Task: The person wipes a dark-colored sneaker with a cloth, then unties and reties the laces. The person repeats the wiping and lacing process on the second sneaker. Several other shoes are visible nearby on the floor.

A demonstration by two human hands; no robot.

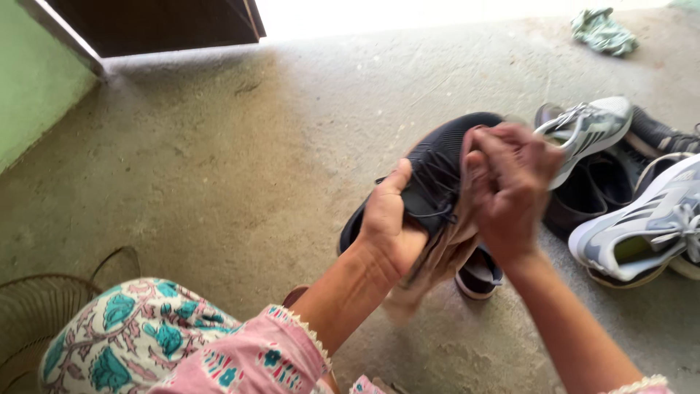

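At the far left a green wall [33, 87] meets the concrete floor [219, 168], with a wire fan guard [44, 314] low in the corner. The left hand [390, 226] grips a dark sneaker [437, 164] held up off the floor, fingers curled under it and thumb pressed on the upper. The right hand [510, 190], fingers bunched tight on a beige cloth [437, 255], rubs at the laces (blurred, so mid-wipe by my reckoning). Reaching the sole would call for turning the shoe. To the right lie grey-and-white sneakers [634, 226] and dark shoes [590, 193], crowding that side; a crumpled green rag [604, 31] lies well beyond.
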